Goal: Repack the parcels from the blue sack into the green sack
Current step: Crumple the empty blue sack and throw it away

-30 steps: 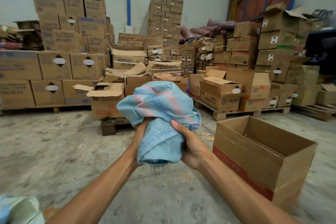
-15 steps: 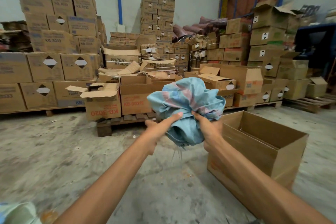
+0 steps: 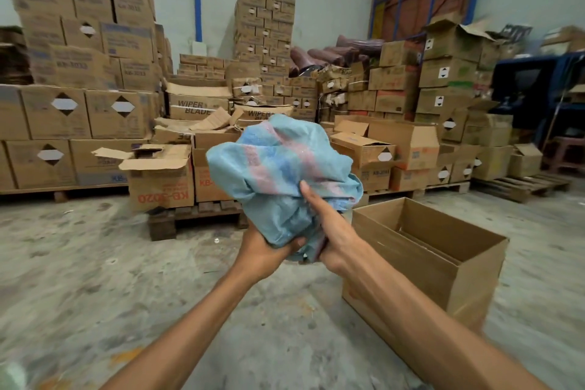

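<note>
The blue sack (image 3: 278, 180) is bunched into a ball at frame centre, likely crumpled to compact it (it looks emptied). The left hand (image 3: 262, 250) cups it from below, fingers curled into the cloth; the right hand (image 3: 332, 231) presses its side, thumb extended. An open carton (image 3: 443, 266) sits at four o'clock.

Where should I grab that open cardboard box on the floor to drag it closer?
Take the cardboard box by its near top rim, coming from above: the top is open with flaps folded inside, so fingers can hook over that bare edge. Both hands currently hold the blue sack.
</note>
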`<state>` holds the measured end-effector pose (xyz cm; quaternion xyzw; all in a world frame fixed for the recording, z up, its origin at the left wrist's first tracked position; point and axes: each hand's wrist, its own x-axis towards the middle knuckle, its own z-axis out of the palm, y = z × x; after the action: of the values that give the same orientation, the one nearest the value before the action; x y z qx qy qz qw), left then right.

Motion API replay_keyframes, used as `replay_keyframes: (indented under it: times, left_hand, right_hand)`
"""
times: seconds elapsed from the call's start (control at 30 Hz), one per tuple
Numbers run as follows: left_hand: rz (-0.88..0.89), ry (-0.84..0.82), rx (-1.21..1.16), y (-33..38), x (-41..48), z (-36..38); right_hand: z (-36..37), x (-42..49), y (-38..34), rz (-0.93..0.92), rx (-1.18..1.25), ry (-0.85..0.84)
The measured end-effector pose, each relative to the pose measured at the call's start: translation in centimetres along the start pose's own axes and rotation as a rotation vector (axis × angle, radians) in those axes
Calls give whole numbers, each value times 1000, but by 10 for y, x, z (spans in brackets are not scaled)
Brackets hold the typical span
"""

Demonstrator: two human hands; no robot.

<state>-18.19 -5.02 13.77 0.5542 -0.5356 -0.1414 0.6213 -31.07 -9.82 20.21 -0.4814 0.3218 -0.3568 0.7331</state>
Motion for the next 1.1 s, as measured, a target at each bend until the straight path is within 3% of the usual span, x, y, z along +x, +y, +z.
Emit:
replay_keyframes:
  times: [0.1, 0.17, 0.23, 0.27, 0.37, 0.43, 0.5, 0.6, 0.67, 0.77, 0.93, 1.03, 1.1]
  left_hand:
    - [-122, -227, 333, 24, -12, -4]
    - [-368, -567, 805, 54, -15, -11]
    - [-435, -718, 1115, 83, -17, -13]
    - [-343, -615, 1150, 92, -16, -10]
    - [196, 2, 1168, 106, -8, -3]
    - [347, 36, 1241, 94, 9, -6]
    - [190, -152, 1095, 75, 24, -18]
    - [-139, -450, 454, 48, 37, -32]
    - [-279, -545, 142, 39, 38, -28]
    - [-392, -593, -72, 35, 39, -14]
    - [-411, -513, -428, 32, 35, 17]
    - [-449, -547, -669, 46, 31, 45]
    - [-447, -560, -638, 59, 40, 61]
  right_hand:
    - [-4, 23, 20, -77, 105, 241]
    - [-18, 46, 28, -179, 15, 395]
    - [-29, 47, 28, -242, -155, 505]
    - [-31, 42, 27, -250, -211, 524]
    - [-38, 31, 26, -247, -254, 449]
    - [-41, 23, 24, -246, -211, 289]
    - [-45, 11, 17, -243, -153, 127]
    - [-59, -7, 8, -236, -151, -3]
    - [-69, -14, 7, -218, -112, -60]
    - [-78, -22, 2, -228, -86, -132]
    - [-88, -20, -7, -290, -134, -115]
    - [-103, -22, -15, -138, -4, -228]
    - [-117, -27, -17, -44, 27, -279]
